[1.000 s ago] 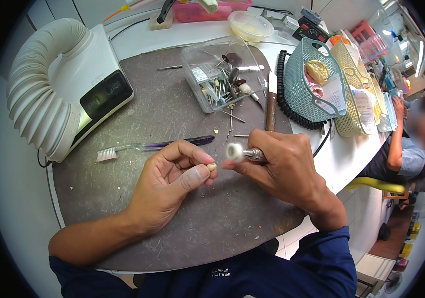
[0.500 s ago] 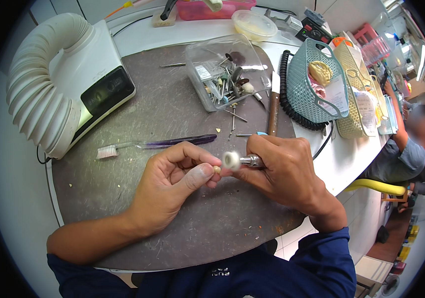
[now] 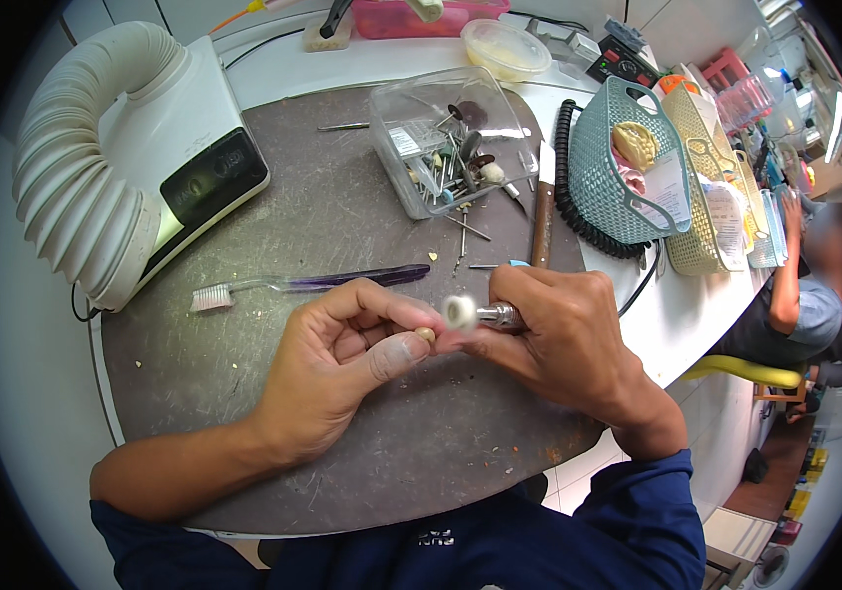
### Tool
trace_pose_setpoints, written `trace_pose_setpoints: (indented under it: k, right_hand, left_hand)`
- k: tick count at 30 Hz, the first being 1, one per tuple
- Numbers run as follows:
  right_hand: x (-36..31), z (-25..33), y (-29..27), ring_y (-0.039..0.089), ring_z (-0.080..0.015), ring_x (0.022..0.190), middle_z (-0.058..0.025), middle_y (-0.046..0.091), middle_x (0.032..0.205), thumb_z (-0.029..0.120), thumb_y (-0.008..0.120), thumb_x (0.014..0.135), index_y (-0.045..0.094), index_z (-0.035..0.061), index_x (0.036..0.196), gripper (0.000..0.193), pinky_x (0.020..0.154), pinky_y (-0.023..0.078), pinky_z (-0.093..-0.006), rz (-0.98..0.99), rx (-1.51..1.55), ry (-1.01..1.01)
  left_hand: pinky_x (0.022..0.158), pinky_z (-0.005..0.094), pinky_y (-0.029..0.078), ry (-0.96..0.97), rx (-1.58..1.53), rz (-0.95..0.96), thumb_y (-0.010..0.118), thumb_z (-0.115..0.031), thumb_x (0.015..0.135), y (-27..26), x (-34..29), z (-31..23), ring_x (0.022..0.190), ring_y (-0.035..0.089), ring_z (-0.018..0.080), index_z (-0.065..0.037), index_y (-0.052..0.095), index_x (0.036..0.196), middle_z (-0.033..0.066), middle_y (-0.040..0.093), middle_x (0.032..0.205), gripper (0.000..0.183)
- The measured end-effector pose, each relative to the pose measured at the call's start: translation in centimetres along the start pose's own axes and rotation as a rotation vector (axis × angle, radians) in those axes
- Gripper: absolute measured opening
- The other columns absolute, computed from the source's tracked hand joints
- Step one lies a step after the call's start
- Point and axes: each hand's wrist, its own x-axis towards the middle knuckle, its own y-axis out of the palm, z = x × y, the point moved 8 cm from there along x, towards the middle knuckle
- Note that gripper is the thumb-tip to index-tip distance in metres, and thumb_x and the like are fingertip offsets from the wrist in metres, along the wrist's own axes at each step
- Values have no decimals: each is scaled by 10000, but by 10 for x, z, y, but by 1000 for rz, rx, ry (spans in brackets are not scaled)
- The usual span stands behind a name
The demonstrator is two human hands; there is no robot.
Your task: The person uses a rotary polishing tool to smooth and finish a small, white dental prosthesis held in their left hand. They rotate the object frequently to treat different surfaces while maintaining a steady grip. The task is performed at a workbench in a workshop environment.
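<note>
My left hand (image 3: pixel 347 354) is closed in a pinch, thumb against fingertips, around a small ivory tooth-like crown (image 3: pixel 426 334). In my right hand (image 3: pixel 569 334) is a metal rotary handpiece (image 3: pixel 502 317), pointing left. A white polishing wheel (image 3: pixel 459 313) on its tip looks blurred and sits just right of the crown. Whether wheel and crown touch, I cannot tell. The fingertips of both hands meet below the wheel. Beyond them lies a toothbrush (image 3: pixel 342 282) with a clear and purple handle.
A clear box (image 3: pixel 411 202) of rotary bits stands beyond my hands, beside a wooden-handled knife (image 3: pixel 543 216). Blue (image 3: pixel 588 147) and yellow (image 3: pixel 691 231) baskets are at the right. A white hose unit (image 3: pixel 77 177) stands left. Another person (image 3: pixel 800 290) sits far right.
The crown has turned slightly and shifted a little left between my left fingertips. My right hand has barely moved. The other person's arm at the far right has changed position.
</note>
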Motion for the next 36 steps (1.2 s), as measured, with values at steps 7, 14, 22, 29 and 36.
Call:
trace_pose_setpoints:
  k: [7, 14, 22, 29, 36]
  right_hand:
    - [0, 3, -1, 479, -193, 391, -59, 474, 489, 498, 815, 647, 505, 56, 639, 539, 391, 348, -328, -15, 7, -13]
    - [0, 5, 0, 463, -181, 385, -38, 455, 479, 553, 825, 585, 477, 63, 624, 602, 387, 348, -318, -8, 1, -33]
    - [0, 5, 2, 599, -250, 453, -75, 528, 502, 629, 702, 717, 491, 68, 648, 603, 418, 444, -334, 80, -50, -38]
    - [1, 8, 3, 616, -241, 500, -64, 534, 563, 616, 681, 745, 475, 62, 638, 600, 430, 454, -342, 69, -50, -67]
    - [0, 9, 8, 613, -240, 501, -62, 530, 570, 618, 664, 755, 467, 58, 636, 606, 432, 457, -343, 111, -49, -67]
  left_hand:
    - [875, 269, 514, -27, -106, 0, 635, 5, 887, -2, 0, 0, 965, 628, 131, 2, 596, 1015, 94, 649, 992, 134]
    - [813, 273, 486, -29, -92, -17, 665, -55, 877, -1, 1, 0, 859, 606, 133, -56, 567, 972, 66, 624, 932, 136]
    - [809, 272, 475, -94, -95, 50, 675, -103, 882, 3, 0, 2, 876, 598, 132, -68, 566, 977, 77, 623, 936, 148]
    - [822, 276, 474, -106, -162, -4, 652, -107, 903, 3, -5, 7, 895, 604, 123, -76, 551, 1013, 61, 627, 959, 153]
    - [822, 267, 470, -165, -234, -26, 618, -107, 928, 7, -11, 12, 877, 605, 101, -80, 535, 1040, 47, 631, 974, 142]
